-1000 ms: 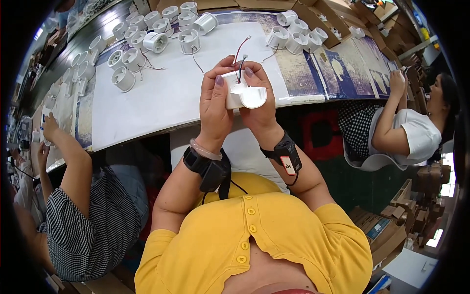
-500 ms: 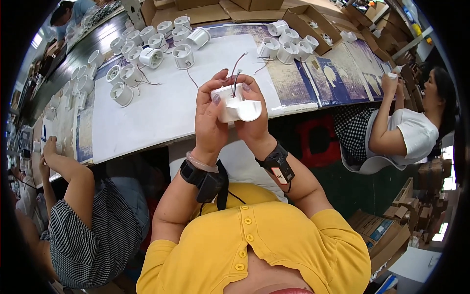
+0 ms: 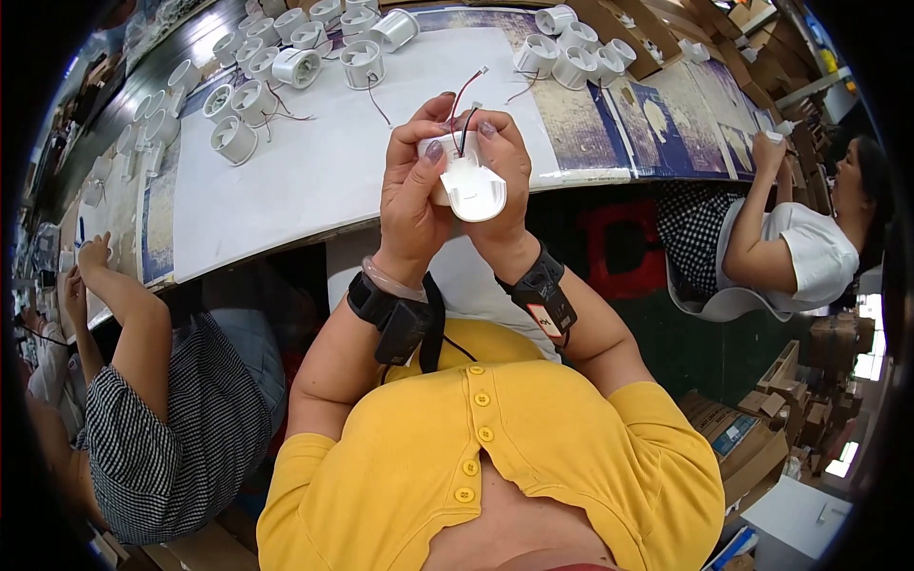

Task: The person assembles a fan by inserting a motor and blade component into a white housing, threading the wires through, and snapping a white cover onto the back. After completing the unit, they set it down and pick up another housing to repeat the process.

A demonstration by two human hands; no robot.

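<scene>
Both my hands hold one white plastic housing (image 3: 474,193) above the table's near edge. It has a rounded tab pointing toward me. My left hand (image 3: 409,195) wraps its left side, with the thumb pressed on top. Around the other side curls my right hand (image 3: 509,181), its thumb near the wires. A red wire and dark wires (image 3: 466,107) rise from the housing's upper part, tipped with small pale connectors. My palms and fingers hide the underside of the housing.
Several white round fan housings (image 3: 362,65) with trailing wires stand at the far left of the table (image 3: 314,190). More white housings (image 3: 575,67) stand far right beside an open cardboard box (image 3: 636,38). Co-workers sit left (image 3: 181,419) and right (image 3: 800,243); a red stool (image 3: 619,252) is underneath.
The housing has turned in my hands: its rounded tab, earlier toward the right, now points toward me. My right thumb has shifted up beside the wires. The whole view has moved slightly.
</scene>
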